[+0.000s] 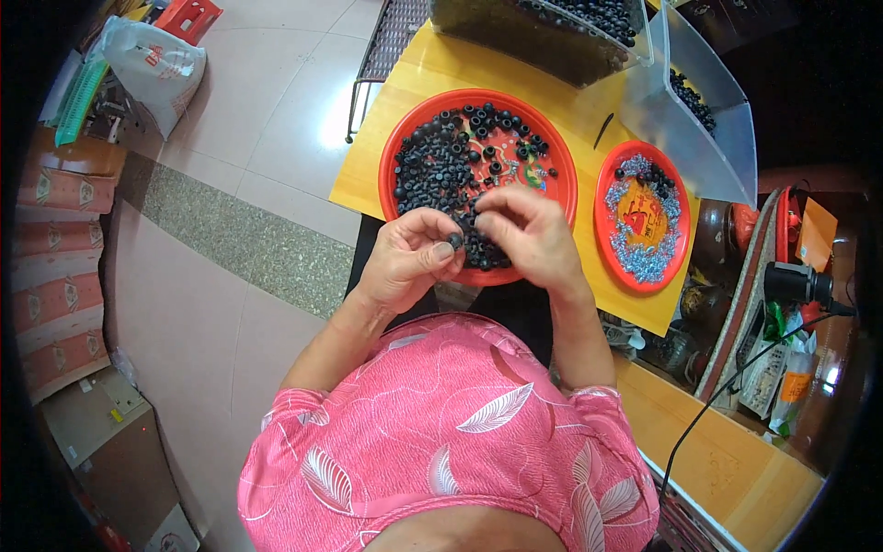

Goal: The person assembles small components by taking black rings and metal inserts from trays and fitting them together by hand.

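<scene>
My left hand (405, 262) pinches a small round black plastic piece (454, 240) between thumb and fingertips. Beside it, my right hand (533, 237) is closed in a pinch over the near part of a large round red tray (569, 161); what its fingertips hold is hidden. Many small black pieces (428, 170) cover the tray's left side, some dome-shaped and some ring-like with open centres. To the right lies a smaller red plate (602, 216) with small shiny silvery-blue parts (648, 265) around its edge and a few black pieces (655, 177) at its far side.
A yellow tabletop (363, 175) bears both trays. At its far side stand a clear bin (552, 51) and a translucent bin (676, 147), each with black pieces inside. A thin dark tool (603, 131) lies between the trays. A black device (798, 283) with a cable stands at right.
</scene>
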Action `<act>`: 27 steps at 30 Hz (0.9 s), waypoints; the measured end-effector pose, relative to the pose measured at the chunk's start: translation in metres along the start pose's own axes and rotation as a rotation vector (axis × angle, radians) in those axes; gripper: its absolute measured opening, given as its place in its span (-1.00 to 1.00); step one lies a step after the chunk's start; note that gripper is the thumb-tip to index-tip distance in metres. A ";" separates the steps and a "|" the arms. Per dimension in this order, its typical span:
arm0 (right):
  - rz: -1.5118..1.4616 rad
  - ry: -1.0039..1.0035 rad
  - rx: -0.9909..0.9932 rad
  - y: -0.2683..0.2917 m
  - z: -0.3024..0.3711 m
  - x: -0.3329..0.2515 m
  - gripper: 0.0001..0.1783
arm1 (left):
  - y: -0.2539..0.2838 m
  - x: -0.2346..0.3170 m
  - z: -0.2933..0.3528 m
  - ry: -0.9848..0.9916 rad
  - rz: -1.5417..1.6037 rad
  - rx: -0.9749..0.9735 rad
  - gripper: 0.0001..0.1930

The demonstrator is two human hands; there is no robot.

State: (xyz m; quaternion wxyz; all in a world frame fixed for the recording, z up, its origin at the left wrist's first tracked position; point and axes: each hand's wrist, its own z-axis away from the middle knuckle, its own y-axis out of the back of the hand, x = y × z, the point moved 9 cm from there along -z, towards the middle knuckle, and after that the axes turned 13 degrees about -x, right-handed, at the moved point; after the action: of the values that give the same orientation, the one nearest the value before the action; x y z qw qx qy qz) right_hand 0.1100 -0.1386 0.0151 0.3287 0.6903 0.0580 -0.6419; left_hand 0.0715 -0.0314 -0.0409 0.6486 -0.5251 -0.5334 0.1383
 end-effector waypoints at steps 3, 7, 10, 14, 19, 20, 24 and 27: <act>0.500 0.131 0.174 0.016 -0.016 -0.006 -0.84 | 0.006 0.001 -0.003 -0.030 0.067 0.042 -0.82; 0.755 0.195 0.127 0.003 -0.033 -0.003 -0.85 | 0.005 0.003 -0.002 -0.045 0.084 0.030 -0.79; 0.889 0.103 0.062 -0.008 -0.044 0.000 -0.90 | 0.004 0.004 -0.001 -0.057 0.106 0.058 -0.81; 0.936 0.083 0.009 -0.016 -0.052 -0.004 -0.94 | 0.006 0.003 -0.001 -0.031 0.093 0.062 -0.83; 1.037 0.018 -0.050 -0.022 -0.061 -0.004 -0.88 | 0.005 0.004 -0.004 -0.040 0.098 0.050 -0.81; 1.037 0.019 -0.050 -0.023 -0.061 -0.004 -0.88 | 0.006 0.003 -0.004 -0.038 0.106 0.054 -0.81; 1.090 -0.005 -0.033 -0.029 -0.058 -0.003 -0.85 | 0.007 0.002 -0.002 -0.003 0.092 0.070 -0.81; 1.091 0.006 -0.027 -0.029 -0.055 -0.004 -0.85 | 0.005 0.001 -0.003 -0.015 0.087 0.040 -0.81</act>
State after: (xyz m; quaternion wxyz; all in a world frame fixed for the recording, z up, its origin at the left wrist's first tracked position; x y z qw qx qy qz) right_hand 0.1415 -0.0854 0.0060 0.6225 0.6179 -0.2994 -0.3756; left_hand 0.0763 -0.0300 -0.0444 0.6483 -0.5336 -0.5121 0.1808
